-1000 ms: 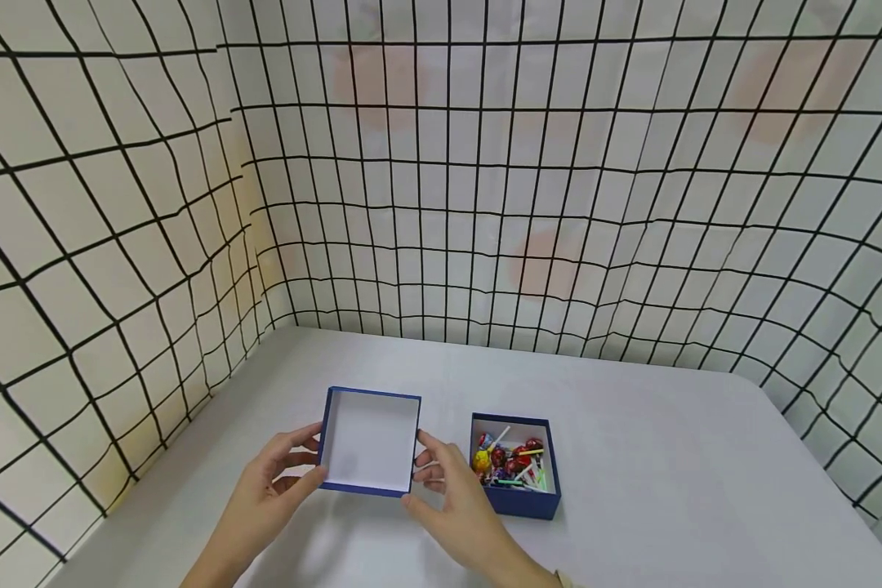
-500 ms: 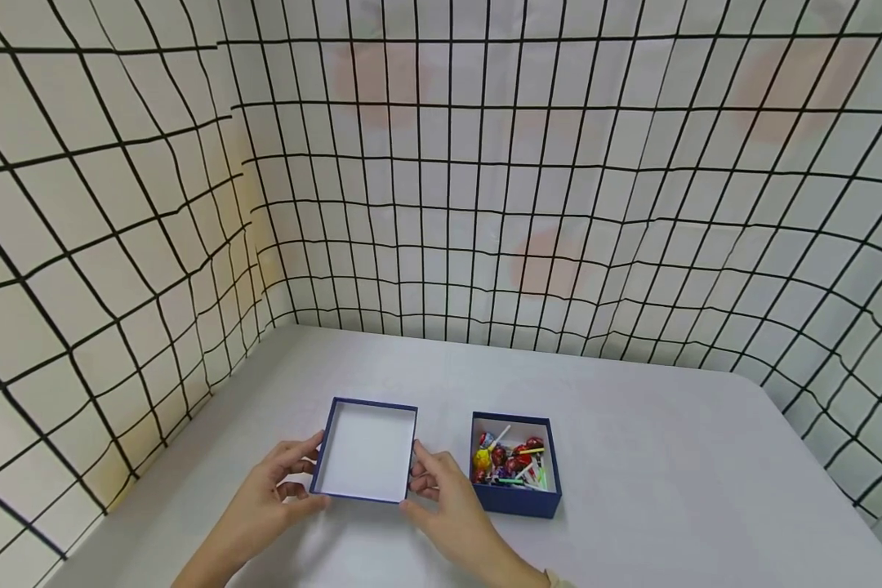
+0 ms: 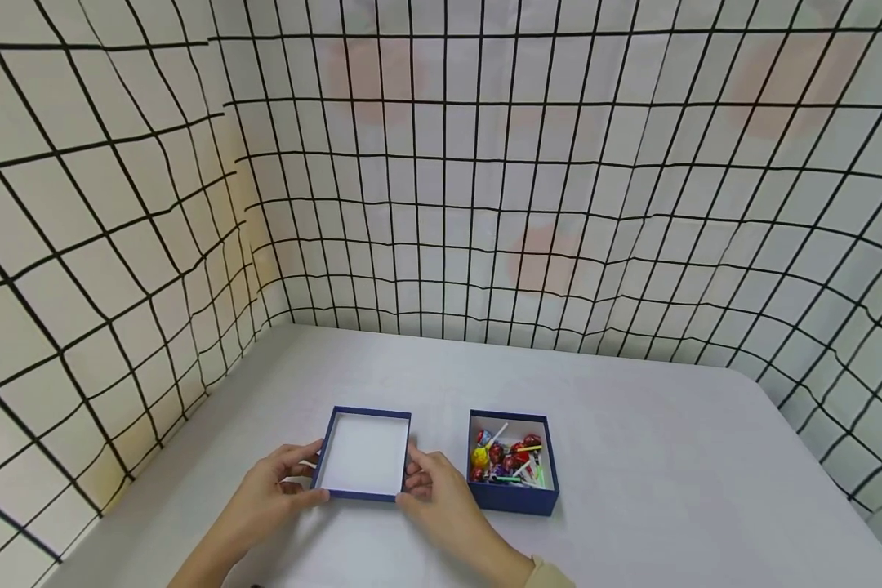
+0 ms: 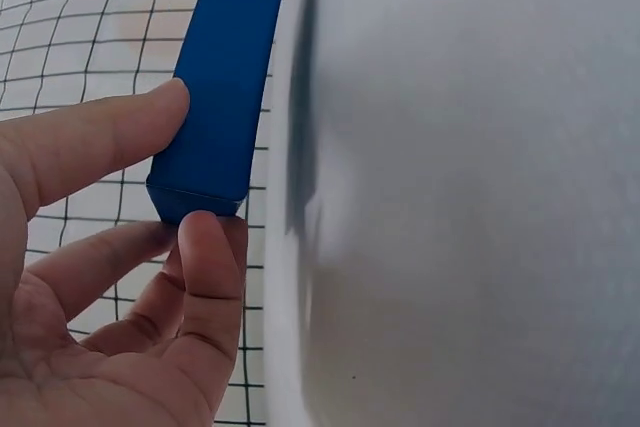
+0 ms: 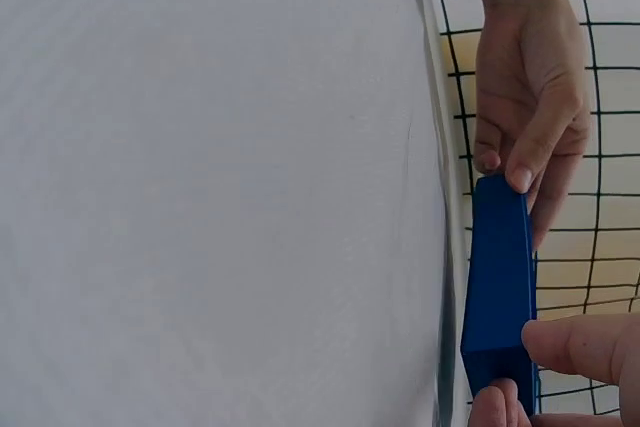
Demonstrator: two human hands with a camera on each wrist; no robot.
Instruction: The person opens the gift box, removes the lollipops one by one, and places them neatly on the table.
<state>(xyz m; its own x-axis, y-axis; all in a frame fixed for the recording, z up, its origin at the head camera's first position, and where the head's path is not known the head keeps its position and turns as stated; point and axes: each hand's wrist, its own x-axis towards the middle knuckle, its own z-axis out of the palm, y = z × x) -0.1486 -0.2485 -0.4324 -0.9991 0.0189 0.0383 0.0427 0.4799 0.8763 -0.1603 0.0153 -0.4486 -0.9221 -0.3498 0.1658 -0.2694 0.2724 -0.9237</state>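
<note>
A shallow square blue box lid (image 3: 363, 454), white inside and with its hollow side up, is held between both hands. My left hand (image 3: 273, 492) grips its left side, with the thumb at the near left corner. On the opposite side my right hand (image 3: 444, 500) grips it, thumb at the near right corner. In the left wrist view, the lid's blue side wall (image 4: 222, 77) shows, with a narrow gap between it and the tabletop. Right of the right hand stands an open blue box (image 3: 514, 498) holding several wrapped lollipops (image 3: 510, 459).
The white tabletop (image 3: 654, 457) extends around the lid and the box. White walls with a black grid (image 3: 441, 180) enclose the table at the back and sides.
Both hands have lowered the lid toward the table, and it has tipped flatter. The box of lollipops has stayed in place; the head view has shifted slightly.
</note>
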